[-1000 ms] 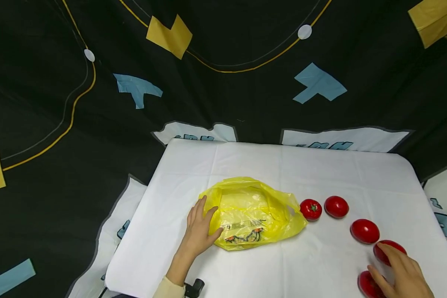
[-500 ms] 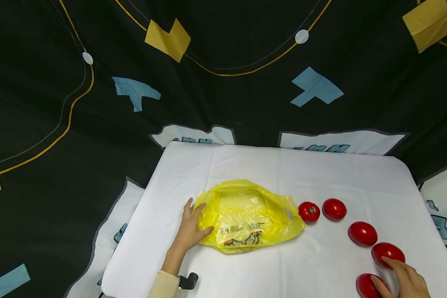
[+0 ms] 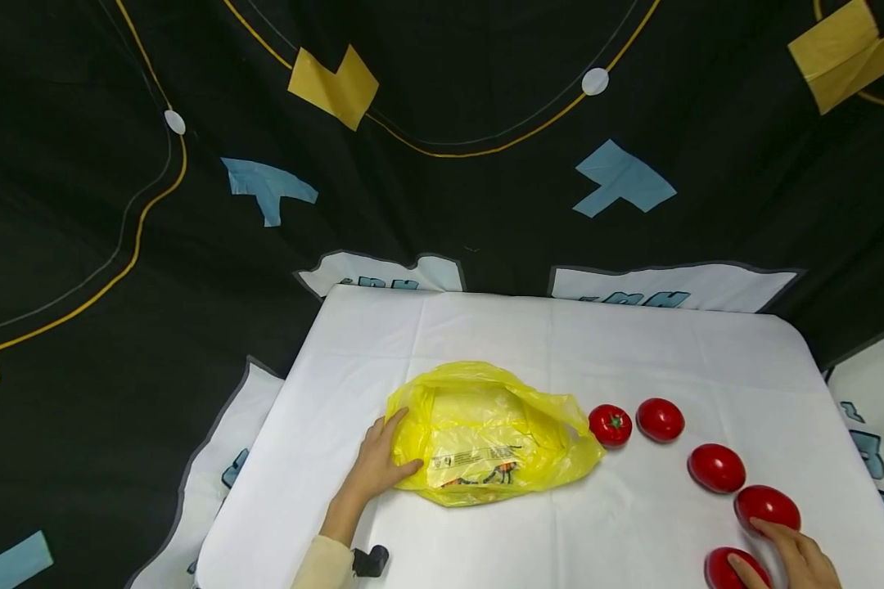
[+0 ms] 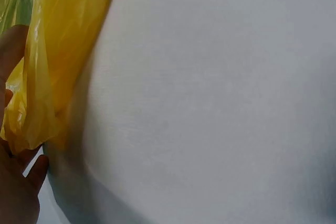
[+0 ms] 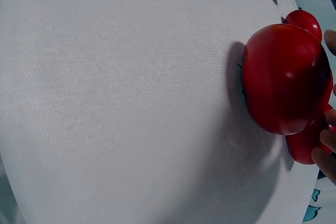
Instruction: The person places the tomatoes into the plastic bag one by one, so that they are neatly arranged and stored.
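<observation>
Left hand [image 3: 374, 461] holds one bag [image 3: 479, 405], right hand [image 3: 801, 559] by two of five tomatoes [image 3: 717, 468].

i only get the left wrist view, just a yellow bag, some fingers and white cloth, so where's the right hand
Observer: In the head view the right hand is at the nearest tomato, its thumb overlapping it; whether it touches, I can't tell.

Operator: ok how many of those are there

Observer: Five tomatoes in the head view, in a curving line on the cloth.

Operator: anything right up by the bag

Observer: Yes, in the head view one tomato with a green stem top sits at its right end; I can't tell if they touch.
</observation>
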The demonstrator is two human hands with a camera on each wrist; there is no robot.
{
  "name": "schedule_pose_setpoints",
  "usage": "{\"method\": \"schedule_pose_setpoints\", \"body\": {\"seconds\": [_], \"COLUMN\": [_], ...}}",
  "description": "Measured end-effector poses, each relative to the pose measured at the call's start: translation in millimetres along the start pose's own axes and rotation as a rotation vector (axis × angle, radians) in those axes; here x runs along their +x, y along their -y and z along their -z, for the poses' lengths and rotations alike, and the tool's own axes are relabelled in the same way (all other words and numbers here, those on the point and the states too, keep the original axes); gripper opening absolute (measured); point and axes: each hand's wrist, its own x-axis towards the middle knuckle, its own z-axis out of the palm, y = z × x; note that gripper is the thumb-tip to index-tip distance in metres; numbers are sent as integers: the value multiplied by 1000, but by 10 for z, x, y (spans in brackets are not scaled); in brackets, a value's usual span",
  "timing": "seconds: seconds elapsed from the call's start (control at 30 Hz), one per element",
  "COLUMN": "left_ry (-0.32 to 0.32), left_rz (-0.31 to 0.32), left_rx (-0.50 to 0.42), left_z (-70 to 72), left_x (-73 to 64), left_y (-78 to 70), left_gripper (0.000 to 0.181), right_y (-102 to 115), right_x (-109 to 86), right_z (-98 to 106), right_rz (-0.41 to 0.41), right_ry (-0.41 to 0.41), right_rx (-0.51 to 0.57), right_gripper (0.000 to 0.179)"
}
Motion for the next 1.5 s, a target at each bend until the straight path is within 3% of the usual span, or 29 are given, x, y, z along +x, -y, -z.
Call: {"method": "schedule_pose_setpoints", "body": {"seconds": [0.17,0.33,0.6,0.77,1.03,1.23,1.5], "left_ry": [5,0,9,11,11,9,9], "left_rz": [2,-8,-12,-9,-10,-14,-14], "left_rx": [-18,-19,-15,-11,-9,-17,-12], "left_z": [-28,-28,-31,-37,-51,-49,-35], "left_x": [-10,-23,-31,-28,-25,-25,-36], "left_y": [40,49,48,43,45,41,18], "left_gripper": [91,92,92,93,94,93,94], "right_y": [-181,-304,-255,-177,-232,-298,-384], "right_x": [66,91,94,41,65,100,69], "right_z": [-182,-314,-292,-255,-262,-315,-407], "right_rz": [11,77,104,161,163,171,185], "right_ry": [45,66,188,198,339,348,255], "right_rx": [-20,-27,-8,12,-63,-72,-7], "right_gripper": [92,105,115,109,122,121,120]}}
